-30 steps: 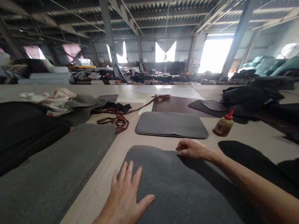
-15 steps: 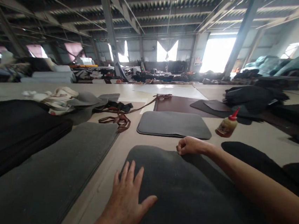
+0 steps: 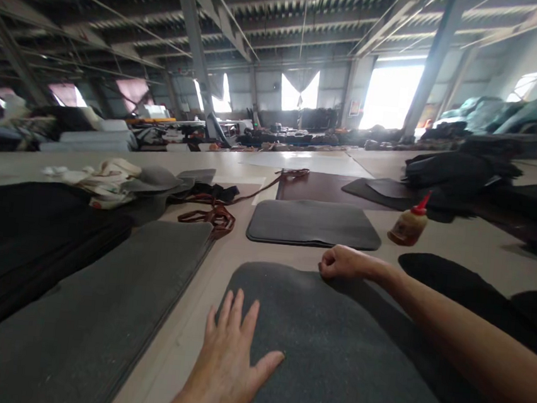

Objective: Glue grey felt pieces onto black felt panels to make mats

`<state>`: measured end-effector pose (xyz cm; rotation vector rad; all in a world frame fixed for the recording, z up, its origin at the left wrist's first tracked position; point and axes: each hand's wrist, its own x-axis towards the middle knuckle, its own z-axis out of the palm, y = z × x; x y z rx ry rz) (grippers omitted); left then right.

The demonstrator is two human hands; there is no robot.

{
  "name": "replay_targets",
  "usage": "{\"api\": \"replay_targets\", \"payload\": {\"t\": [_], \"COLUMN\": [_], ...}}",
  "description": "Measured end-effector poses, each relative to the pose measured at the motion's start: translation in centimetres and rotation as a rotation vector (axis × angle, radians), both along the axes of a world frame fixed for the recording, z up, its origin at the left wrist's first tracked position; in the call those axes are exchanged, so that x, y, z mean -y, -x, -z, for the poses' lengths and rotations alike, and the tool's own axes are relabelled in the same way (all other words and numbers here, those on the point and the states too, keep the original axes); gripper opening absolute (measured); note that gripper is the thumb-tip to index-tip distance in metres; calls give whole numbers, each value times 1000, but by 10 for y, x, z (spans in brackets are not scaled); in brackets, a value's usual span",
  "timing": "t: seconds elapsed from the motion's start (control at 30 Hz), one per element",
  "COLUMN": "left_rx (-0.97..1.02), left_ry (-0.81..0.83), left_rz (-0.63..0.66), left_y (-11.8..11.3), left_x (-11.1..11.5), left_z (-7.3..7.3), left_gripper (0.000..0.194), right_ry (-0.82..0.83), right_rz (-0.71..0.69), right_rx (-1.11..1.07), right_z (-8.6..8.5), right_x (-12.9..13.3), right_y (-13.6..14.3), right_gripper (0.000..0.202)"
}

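A large dark grey sheet (image 3: 330, 347) with rounded far corners, resembling leather or coated fabric, lies in front of me. My left hand (image 3: 234, 356) rests palm down on its left part, fingers spread and thumb out to the right. At the sheet's far edge my right hand (image 3: 338, 262) is closed, its fingertips pinching that edge, where the material waves slightly. The fingertips themselves are partly hidden. Just beyond the right hand lies a short stack of grey rounded panels (image 3: 314, 223). A glue-like bottle (image 3: 407, 227) with a red nozzle stands to their right.
On the left lie long grey panels (image 3: 97, 299) beside black material (image 3: 23, 228). Brown straps (image 3: 214, 220) and a cream cloth (image 3: 113, 180) are behind them. A brown sheet (image 3: 326, 189) and piled black pieces (image 3: 455, 178) lie farther back on the pale table (image 3: 179, 338).
Both hands keep nearly the same places and poses. The sheet looks a little lighter now; no object has visibly moved.
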<state>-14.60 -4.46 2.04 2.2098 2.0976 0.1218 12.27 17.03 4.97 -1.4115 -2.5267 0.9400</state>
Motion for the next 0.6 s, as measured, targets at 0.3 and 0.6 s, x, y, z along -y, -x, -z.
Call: {"api": "replay_targets", "payload": {"t": [0.3, 0.6], "left_rx": [-26, -88], "left_ry": [37, -49], "left_rz": [-29, 11], "left_y": [-2, 1], "left_x": [0, -2], "left_z": [-4, 1], "left_gripper": [86, 80], "right_ry": [-89, -332], "right_rz": [44, 251], "right_rx": [2, 4], "right_z": [6, -19], "right_x": [6, 36], "right_y": [0, -45], "right_gripper": [13, 29]}}
